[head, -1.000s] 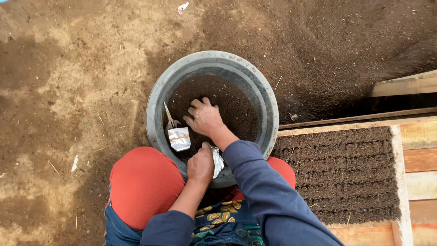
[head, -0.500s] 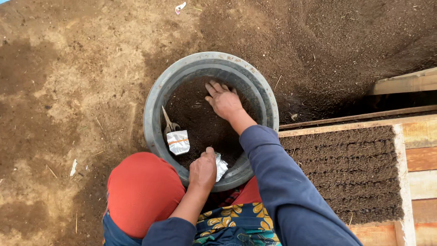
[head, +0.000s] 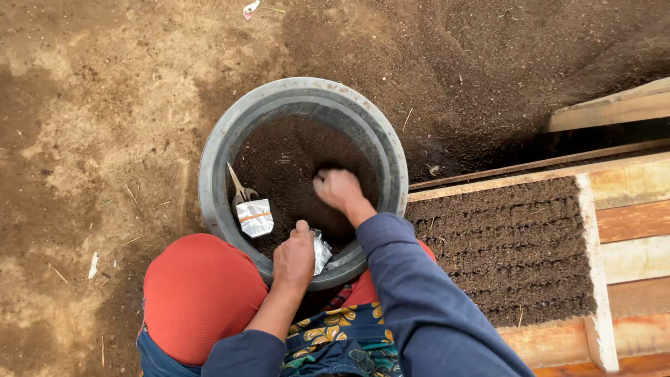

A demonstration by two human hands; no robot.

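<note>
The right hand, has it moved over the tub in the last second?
Yes. The right hand swung out toward the tub's far rim, then came back to the middle, over the soil; it looks blurred now.

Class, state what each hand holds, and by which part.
Left hand pinches a small silvery foil packet by its near edge. Right hand, blurred over the soil: cannot tell.

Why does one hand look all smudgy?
Head view: the right hand over the dark soil in the round grey tub is motion-blurred; the left hand, holding a crinkled silver packet, is sharp; daylight is soft, shadows faint.
</note>
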